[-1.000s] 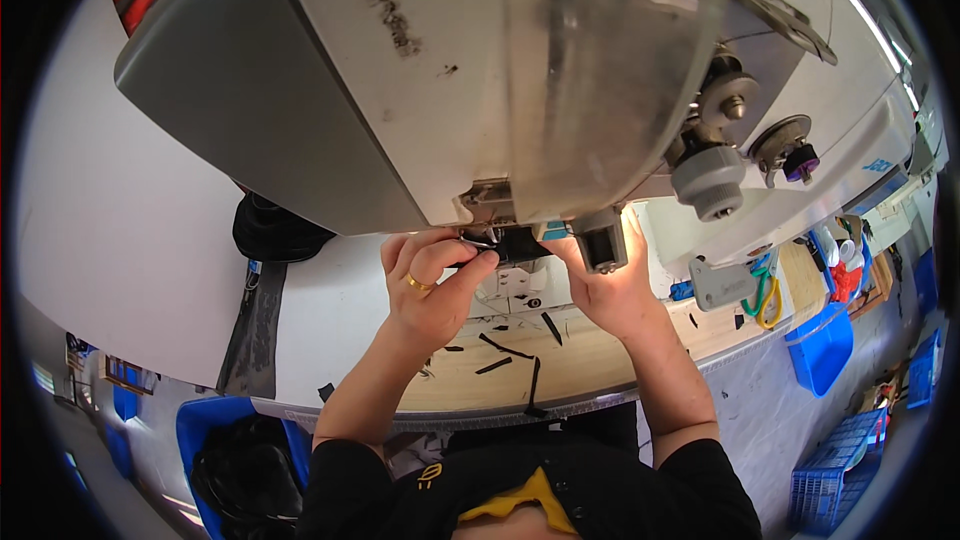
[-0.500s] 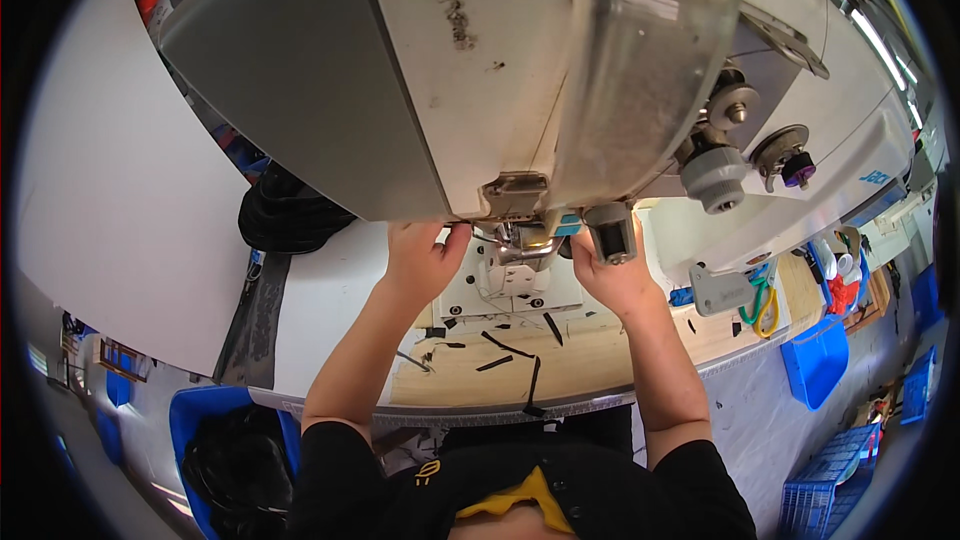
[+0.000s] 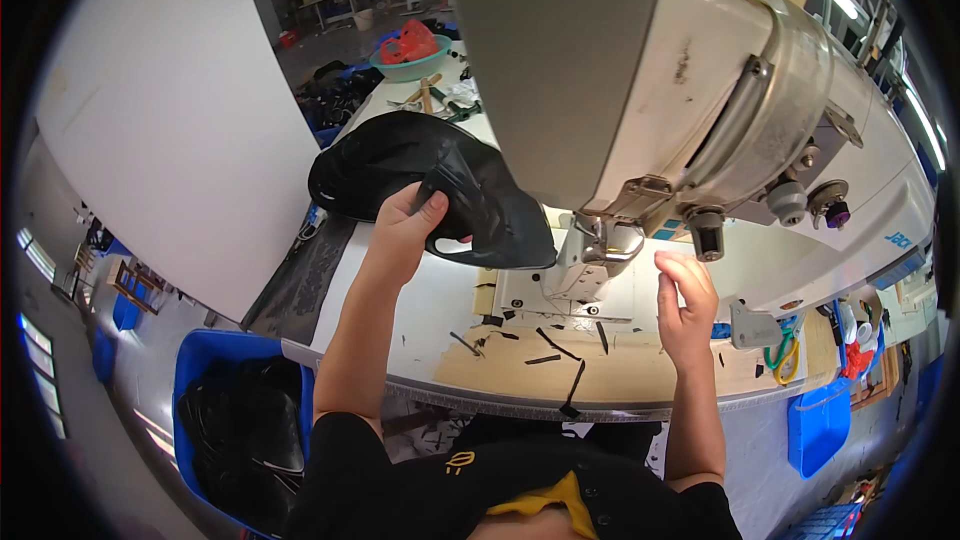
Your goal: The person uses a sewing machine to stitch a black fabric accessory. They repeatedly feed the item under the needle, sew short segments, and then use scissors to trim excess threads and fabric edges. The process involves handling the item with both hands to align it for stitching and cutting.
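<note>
Beside the sewing machine (image 3: 680,110), the left hand (image 3: 405,230) is gripping a black leather piece (image 3: 430,180) above the table (image 3: 440,310). The right hand (image 3: 685,300) is hovering open-fingered, gripping nothing, near the needle. Loosely held leather could be snagging on the presser foot (image 3: 600,240).

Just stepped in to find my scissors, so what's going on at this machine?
A person sits at a large cream industrial sewing machine. Their left hand grips a black moulded leather-like piece, lifted off to the left of the needle area. Their right hand is raised, fingers loosely curled, just right of the presser foot, holding nothing that shows. Thin black offcuts lie scattered on the white table by the needle plate. A blue bin of black material stands at lower left.
</note>
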Action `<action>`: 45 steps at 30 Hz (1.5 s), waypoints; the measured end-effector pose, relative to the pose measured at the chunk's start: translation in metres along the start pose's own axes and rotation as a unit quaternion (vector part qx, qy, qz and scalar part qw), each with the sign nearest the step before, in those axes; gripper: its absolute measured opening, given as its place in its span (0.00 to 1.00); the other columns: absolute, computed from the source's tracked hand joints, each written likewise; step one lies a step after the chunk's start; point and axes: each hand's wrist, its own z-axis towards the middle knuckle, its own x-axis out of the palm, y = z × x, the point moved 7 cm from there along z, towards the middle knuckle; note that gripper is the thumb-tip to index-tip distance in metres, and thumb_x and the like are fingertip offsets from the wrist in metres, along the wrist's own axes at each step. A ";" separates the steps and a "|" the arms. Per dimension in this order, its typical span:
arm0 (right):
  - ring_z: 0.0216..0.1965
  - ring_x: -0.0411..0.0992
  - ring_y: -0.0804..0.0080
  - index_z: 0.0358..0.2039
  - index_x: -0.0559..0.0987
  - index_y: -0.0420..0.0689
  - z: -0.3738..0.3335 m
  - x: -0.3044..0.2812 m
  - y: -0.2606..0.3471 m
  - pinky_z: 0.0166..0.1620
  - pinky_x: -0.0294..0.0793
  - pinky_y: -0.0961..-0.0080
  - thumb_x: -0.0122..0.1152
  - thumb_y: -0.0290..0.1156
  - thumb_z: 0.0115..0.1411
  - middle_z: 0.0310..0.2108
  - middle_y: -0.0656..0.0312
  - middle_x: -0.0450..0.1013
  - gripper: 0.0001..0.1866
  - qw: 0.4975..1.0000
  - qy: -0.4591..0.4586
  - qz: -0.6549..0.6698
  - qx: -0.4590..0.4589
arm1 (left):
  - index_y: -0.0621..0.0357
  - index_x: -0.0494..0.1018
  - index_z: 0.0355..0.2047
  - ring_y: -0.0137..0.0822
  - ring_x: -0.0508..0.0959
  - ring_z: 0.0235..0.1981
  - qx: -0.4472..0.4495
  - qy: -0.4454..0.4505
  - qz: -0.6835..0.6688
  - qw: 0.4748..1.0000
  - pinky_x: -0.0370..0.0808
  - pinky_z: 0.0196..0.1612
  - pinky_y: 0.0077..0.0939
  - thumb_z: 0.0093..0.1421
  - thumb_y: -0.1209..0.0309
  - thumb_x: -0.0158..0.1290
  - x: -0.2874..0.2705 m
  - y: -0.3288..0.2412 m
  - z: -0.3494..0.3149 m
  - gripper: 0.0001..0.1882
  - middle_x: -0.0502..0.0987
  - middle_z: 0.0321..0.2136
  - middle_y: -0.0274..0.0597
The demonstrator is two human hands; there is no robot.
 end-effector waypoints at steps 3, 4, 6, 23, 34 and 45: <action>0.33 0.73 0.61 0.40 0.76 0.39 -0.006 0.009 0.031 0.37 0.72 0.73 0.61 0.18 0.52 0.37 0.53 0.75 0.13 0.996 0.056 0.054 -0.034 | 0.64 0.71 0.40 0.33 0.79 0.26 -0.069 -0.008 -0.154 0.986 0.79 0.23 0.26 0.64 0.60 0.51 -0.007 -0.009 -0.033 0.17 0.78 0.31 0.44; 0.33 0.73 0.60 0.41 0.76 0.39 0.001 0.015 0.057 0.36 0.71 0.72 0.63 0.20 0.49 0.37 0.53 0.75 0.16 0.993 0.059 0.072 -0.073 | 0.64 0.71 0.40 0.33 0.79 0.24 -0.076 0.019 -0.173 0.982 0.77 0.21 0.25 0.64 0.60 0.51 -0.001 -0.011 -0.042 0.17 0.78 0.31 0.44; 0.32 0.73 0.59 0.42 0.76 0.41 0.005 0.032 0.094 0.34 0.71 0.70 0.68 0.23 0.46 0.39 0.54 0.74 0.21 0.982 0.070 0.104 -0.141 | 0.65 0.71 0.42 0.32 0.77 0.18 -0.133 0.039 -0.188 0.972 0.75 0.16 0.23 0.64 0.61 0.51 0.015 -0.003 -0.061 0.17 0.78 0.29 0.45; 0.24 0.69 0.67 0.33 0.79 0.39 0.004 0.019 0.139 0.26 0.68 0.74 0.64 0.16 0.49 0.28 0.57 0.70 0.10 0.970 0.173 0.166 -0.033 | 0.62 0.70 0.42 0.21 0.71 0.30 0.133 -0.046 0.073 0.987 0.69 0.32 0.19 0.59 0.73 0.57 0.096 -0.006 -0.067 0.12 0.74 0.32 0.35; 0.28 0.69 0.77 0.32 0.81 0.38 -0.053 0.112 0.073 0.31 0.67 0.82 0.63 0.19 0.54 0.27 0.63 0.70 0.04 0.926 0.232 0.237 0.179 | 0.65 0.74 0.33 0.24 0.74 0.26 -0.077 -0.005 0.087 0.993 0.72 0.30 0.19 0.58 0.69 0.59 0.073 0.069 -0.154 0.11 0.76 0.27 0.38; 0.25 0.67 0.78 0.31 0.81 0.37 -0.068 0.098 0.070 0.28 0.66 0.83 0.62 0.18 0.54 0.26 0.63 0.70 0.04 0.882 0.268 0.278 0.270 | 0.63 0.71 0.26 0.43 0.73 0.22 0.070 0.024 0.198 0.977 0.68 0.25 0.31 0.54 0.72 0.56 0.073 0.047 -0.151 0.07 0.71 0.21 0.46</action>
